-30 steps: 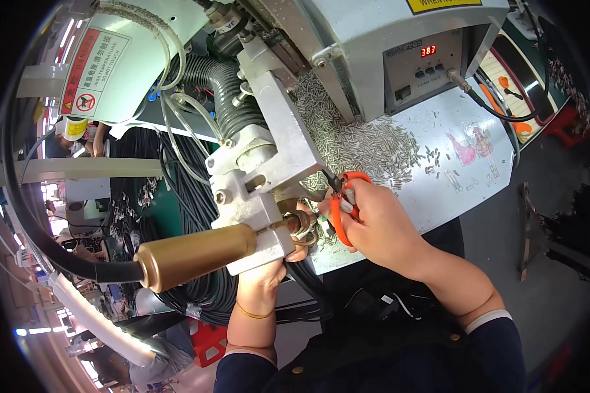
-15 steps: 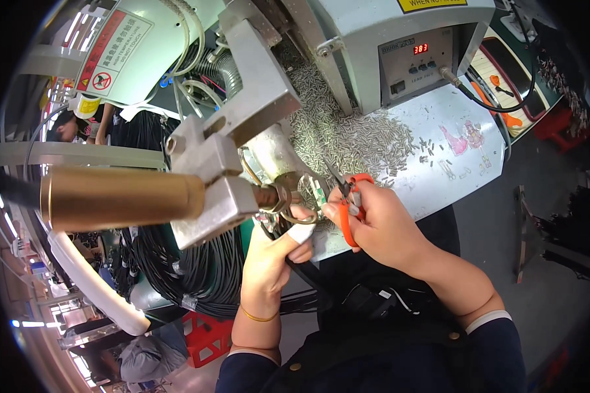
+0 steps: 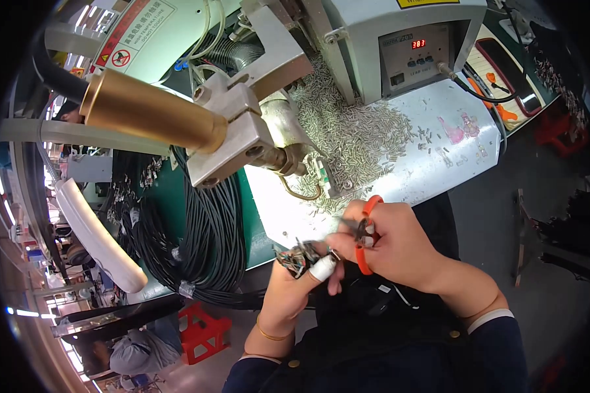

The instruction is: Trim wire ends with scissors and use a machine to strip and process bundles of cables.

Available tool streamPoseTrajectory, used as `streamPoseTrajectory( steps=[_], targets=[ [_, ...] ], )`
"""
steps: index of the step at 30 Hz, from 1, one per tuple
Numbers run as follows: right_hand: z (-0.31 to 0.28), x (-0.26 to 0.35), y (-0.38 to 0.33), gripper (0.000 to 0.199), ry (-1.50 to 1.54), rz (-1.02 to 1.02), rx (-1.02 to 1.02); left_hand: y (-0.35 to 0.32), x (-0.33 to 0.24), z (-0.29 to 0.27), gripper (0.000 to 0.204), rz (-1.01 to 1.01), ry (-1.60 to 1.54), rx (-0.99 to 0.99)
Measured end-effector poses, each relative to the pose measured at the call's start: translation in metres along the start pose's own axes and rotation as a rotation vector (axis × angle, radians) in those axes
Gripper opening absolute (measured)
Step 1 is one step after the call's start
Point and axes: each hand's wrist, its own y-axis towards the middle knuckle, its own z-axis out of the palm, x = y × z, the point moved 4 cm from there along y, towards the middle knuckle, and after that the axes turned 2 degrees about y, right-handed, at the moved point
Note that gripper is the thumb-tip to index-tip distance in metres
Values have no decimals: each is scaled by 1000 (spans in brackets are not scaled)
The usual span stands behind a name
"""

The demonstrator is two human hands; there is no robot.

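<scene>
My left hand (image 3: pixel 288 288), with a white cover (image 3: pixel 322 268) on its thumb, is closed around a bunch of cable ends (image 3: pixel 296 259) with small metal and coloured tips. My right hand (image 3: pixel 400 245) grips orange-handled scissors (image 3: pixel 362 259), their dark blades smeared by motion and pointing left. The two hands almost meet at the near edge of the white work plate (image 3: pixel 432 173). Just beyond them a soldering iron with a brass-coloured grip (image 3: pixel 154 111) is clamped in a metal bracket (image 3: pixel 233 150). Beside its tip stands a small green and white piece (image 3: pixel 322 171).
Many short metal pieces (image 3: pixel 347 137) cover the plate. A grey control box (image 3: pixel 416 59) with a red display stands at the back. Coiled black cables (image 3: pixel 206 229) lie left on a green surface. A white lamp (image 3: pixel 101 242) and a red stool (image 3: pixel 203 334) are farther left.
Both hands have drawn back toward me from the iron's tip, bringing the cable ends and the scissors along. The bunch of cable ends now shows more plainly. The view has shifted slightly.
</scene>
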Motion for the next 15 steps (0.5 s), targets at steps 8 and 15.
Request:
streamPoseTrajectory(
  steps=[8,15],
  targets=[
    [9,-10,-6,25,509,509,178,-17,-23,13,15,919,1072,-211],
    [27,-24,-4,20,628,337,205,3,-15,-9,10,546,337,-140]
  ],
)
